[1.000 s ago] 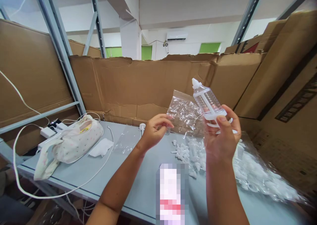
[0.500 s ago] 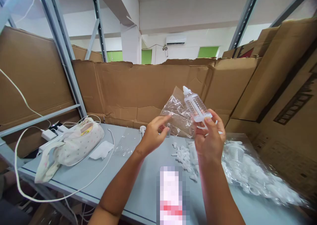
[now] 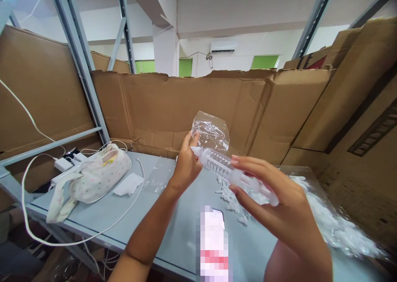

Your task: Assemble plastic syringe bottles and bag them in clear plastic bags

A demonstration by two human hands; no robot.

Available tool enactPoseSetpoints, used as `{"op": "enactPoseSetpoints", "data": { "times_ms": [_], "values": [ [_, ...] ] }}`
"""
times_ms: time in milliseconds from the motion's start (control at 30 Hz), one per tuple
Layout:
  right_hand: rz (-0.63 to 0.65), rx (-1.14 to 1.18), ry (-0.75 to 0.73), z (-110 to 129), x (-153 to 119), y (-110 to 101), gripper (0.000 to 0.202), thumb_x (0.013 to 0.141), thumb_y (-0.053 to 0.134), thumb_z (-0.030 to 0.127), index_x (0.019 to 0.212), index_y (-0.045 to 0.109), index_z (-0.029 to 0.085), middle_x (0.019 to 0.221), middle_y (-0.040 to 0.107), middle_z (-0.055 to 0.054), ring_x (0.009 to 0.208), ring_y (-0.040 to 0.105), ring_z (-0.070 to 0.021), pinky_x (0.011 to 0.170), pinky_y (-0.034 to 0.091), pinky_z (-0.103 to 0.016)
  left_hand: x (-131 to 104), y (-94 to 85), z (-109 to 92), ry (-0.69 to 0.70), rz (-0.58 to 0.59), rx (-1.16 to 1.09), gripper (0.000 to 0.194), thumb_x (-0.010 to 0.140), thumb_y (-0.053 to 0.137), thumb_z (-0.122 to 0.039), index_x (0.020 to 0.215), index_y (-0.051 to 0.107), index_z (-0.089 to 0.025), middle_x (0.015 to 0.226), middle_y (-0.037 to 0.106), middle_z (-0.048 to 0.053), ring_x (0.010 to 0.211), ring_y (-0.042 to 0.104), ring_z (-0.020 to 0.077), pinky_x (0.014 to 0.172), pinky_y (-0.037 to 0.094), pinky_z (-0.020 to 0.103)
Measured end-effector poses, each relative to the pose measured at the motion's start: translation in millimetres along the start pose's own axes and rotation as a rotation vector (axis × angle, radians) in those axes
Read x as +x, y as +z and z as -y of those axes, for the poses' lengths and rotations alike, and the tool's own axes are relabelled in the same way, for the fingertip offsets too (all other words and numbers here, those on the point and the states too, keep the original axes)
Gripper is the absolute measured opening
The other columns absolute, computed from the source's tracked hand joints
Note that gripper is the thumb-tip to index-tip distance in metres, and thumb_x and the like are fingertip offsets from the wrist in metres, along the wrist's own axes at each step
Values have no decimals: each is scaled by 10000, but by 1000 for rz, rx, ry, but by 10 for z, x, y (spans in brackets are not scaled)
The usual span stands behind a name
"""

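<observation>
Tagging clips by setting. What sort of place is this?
Probably a makeshift workshop bench: a grey table boxed in by cardboard panels, metal uprights rising at the sides, and a clear bag of white plastic parts on the right.

From my station I log the right hand [image 3: 285, 207] with its forearm [image 3: 297, 263] cut off below, marks too small to read on the syringe-like bottle [image 3: 217, 163] by its fingers [image 3: 257, 166], small white parts [image 3: 228, 191] partly hidden behind it, and a pixelated slab [image 3: 214, 236] to its left, cropped.
</observation>
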State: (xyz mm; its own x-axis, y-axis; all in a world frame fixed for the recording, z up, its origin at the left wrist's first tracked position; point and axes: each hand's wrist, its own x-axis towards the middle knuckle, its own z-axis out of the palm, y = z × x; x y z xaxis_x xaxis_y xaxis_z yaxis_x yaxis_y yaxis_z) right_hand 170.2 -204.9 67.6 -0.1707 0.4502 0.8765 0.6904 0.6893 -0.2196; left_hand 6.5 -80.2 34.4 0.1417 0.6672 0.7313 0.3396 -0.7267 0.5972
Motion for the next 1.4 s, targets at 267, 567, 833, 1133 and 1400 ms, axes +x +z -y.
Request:
{"op": "enactPoseSetpoints", "data": {
  "times_ms": [267,567,833,1133,1400],
  "values": [
    [-10,-153,-28,56,-58,27,328,832,628,237,1157,590,236,1156,653,-81,1054,631,-221,853,549,-372,-5,-12,-26,81,25,-23,670,851,520,-119,1466,296,-258,1580,159,127,892,620,172,793,539,351],
    [74,-256,-8,-102,-23,205,324,888,545,236,1212,547,224,1230,597,-110,1142,568,-241,937,505,-431,-93,20,-171,144,132,-28,686,832,477,-72,1469,284,-237,1552,254,122,1039,604,195,764,538,290],
    [165,-332,52,-290,41,413,415,879,429,87,1272,488,205,1327,491,-135,1227,445,-280,1002,441,-493,-197,25,-319,176,237,-35,729,799,473,-46,1466,279,-269,1543,284,100,994,629,193,766,564,306],
    [247,-420,159,-307,-7,491,327,912,424,167,1208,526,260,1406,417,-141,1283,411,-356,916,460,-552,-229,-27,-347,151,251,-33,681,799,464,-66,1443,329,-241,1531,299,129,762,622,120,715,571,294],
    [364,-164,308,-419,15,390,287,919,394,157,1135,575,210,1020,657,-92,865,648,-212,707,508,-354,-308,-2,-454,188,393,24,613,833,501,-113,1422,360,-211,1510,316,153,674,591,98,768,565,352]
  ]
}}
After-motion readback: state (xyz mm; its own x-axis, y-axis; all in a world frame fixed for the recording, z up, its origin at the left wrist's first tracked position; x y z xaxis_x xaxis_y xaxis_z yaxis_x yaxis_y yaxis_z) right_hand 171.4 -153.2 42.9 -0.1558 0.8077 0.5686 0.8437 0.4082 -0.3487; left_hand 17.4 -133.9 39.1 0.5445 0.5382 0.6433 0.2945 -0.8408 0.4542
